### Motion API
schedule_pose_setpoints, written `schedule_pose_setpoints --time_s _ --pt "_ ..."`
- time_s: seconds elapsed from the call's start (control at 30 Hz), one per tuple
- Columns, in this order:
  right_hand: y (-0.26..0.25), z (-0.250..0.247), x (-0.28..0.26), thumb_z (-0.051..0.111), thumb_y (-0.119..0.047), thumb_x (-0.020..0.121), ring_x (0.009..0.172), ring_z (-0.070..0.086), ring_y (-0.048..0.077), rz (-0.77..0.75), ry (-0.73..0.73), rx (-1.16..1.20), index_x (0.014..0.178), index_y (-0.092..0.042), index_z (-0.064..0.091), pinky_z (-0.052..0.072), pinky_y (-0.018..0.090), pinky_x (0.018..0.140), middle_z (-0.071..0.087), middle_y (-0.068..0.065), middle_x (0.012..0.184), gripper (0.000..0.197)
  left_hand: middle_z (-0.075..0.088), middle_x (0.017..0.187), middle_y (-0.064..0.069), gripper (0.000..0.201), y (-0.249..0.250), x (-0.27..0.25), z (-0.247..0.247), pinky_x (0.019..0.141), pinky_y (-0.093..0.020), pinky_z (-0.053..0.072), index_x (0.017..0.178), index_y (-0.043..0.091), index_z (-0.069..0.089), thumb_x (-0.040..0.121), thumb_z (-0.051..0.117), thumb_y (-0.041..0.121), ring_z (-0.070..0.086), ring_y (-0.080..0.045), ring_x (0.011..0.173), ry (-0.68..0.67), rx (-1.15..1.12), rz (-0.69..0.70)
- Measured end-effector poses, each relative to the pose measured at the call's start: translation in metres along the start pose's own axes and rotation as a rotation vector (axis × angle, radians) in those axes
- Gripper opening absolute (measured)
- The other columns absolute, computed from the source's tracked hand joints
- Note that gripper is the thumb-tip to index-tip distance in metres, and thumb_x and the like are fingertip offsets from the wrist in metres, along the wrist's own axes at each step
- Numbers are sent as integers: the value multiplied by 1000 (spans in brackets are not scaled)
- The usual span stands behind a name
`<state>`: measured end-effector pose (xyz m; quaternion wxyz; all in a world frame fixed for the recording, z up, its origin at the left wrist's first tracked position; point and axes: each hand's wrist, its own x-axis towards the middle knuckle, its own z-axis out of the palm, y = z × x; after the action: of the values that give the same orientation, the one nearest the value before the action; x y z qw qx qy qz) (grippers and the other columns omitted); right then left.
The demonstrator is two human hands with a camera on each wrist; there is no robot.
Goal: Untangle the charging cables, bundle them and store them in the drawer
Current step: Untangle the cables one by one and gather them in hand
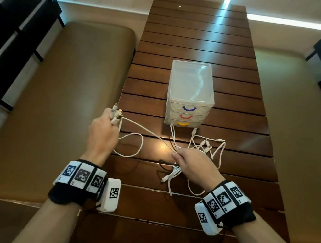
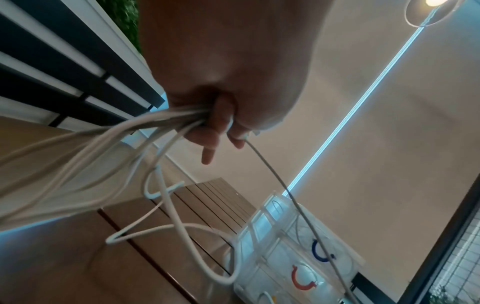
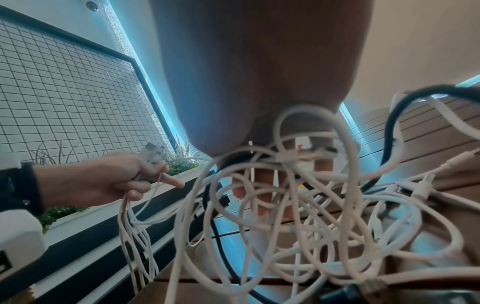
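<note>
Your left hand (image 1: 101, 132) is gripping gathered plug ends (image 1: 116, 114) at mid-left, keeping them aligned, while your right hand (image 1: 192, 165) is grasping the tangled white charging cables (image 1: 205, 147) on the wooden tabletop (image 1: 236, 120).

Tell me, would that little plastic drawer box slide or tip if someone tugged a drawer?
The drawer box looks thin, see-through and mostly empty, so probably light; it may slide on the smooth table. Being taller than wide, it might tip.

bare forearms; black wristband (image 1: 79, 182) on left, black wristband (image 1: 228, 206) on right, each ringed with white square-code tags, white camera box (image 1: 109, 194) attached.
</note>
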<state>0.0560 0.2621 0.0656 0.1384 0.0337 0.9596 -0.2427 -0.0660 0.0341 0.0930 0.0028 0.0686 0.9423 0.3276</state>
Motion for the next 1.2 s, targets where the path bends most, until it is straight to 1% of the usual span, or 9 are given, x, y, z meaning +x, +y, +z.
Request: schedule_pose_setpoints --time_s 0.23,0.47,0.57,0.67,0.73,0.87,1.0,1.1,1.2 --pt "-6 -1 1 44 -41 102 78 60 19 10 1 -68 88 -14 64 48 34 69 65 1 81 36 63 76 -1 19 -18 -2 -9 59 -34 34 83 14 64 91 50 5 56 -23 71 50 -80 -154" --pt "-15 -3 2 52 -42 98 86 62 14 -39 -82 -103 92 -26 64 53 34 74 66 -7 90 20 61 77 -3 13 -35 -7 -15 67 -34 36 86 13 62 93 52 8 56 -30 78 104 -31 -254" --pt "-14 -4 2 53 -40 98 77 61 11 -43 -28 -37 86 -24 68 53 34 72 66 -7 79 25 62 87 5 18 -26 -15 -11 66 -27 40 95 13 63 101 47 10 58 -22 84 77 -5 -136" --pt "-16 -5 3 56 -38 98 71 62 9 -14 59 71 86 -23 73 49 30 67 67 -7 73 26 52 145 7 42 -4 -29 1 98 -21 48 136 22 59 99 51 5 55 -9 122 -95 -112 123" --pt "-18 -5 5 57 -38 98 69 61 5 17 58 144 89 -22 75 45 25 63 68 -8 73 26 38 153 14 67 13 -44 14 101 -16 46 143 29 51 88 57 -9 49 -1 124 -315 -161 304" --pt "-19 -6 5 60 -41 96 72 64 10 24 85 180 87 -18 76 51 33 68 71 -5 77 29 67 128 4 67 29 -55 34 95 -40 53 141 35 53 85 62 1 64 -18 113 -461 -92 345" --pt "-20 -12 -5 72 -24 90 87 59 -5 -111 123 374 122 -23 69 47 11 76 64 -20 94 33 69 82 11 22 27 -49 39 70 -32 52 88 34 64 87 62 12 67 -18 84 -453 -162 250" --pt "-16 -3 -11 77 -23 85 102 51 -3 -114 14 268 154 -25 31 41 12 96 52 -16 115 82 73 85 11 24 25 -47 37 72 -33 56 110 41 67 93 62 24 68 -9 80 -541 -249 201" --pt "-10 14 -16 76 -27 86 114 52 7 -116 95 204 158 -23 18 42 24 103 51 -7 128 93 73 85 14 31 24 -52 34 72 -22 55 119 44 67 93 66 26 67 0 78 -620 -251 251"
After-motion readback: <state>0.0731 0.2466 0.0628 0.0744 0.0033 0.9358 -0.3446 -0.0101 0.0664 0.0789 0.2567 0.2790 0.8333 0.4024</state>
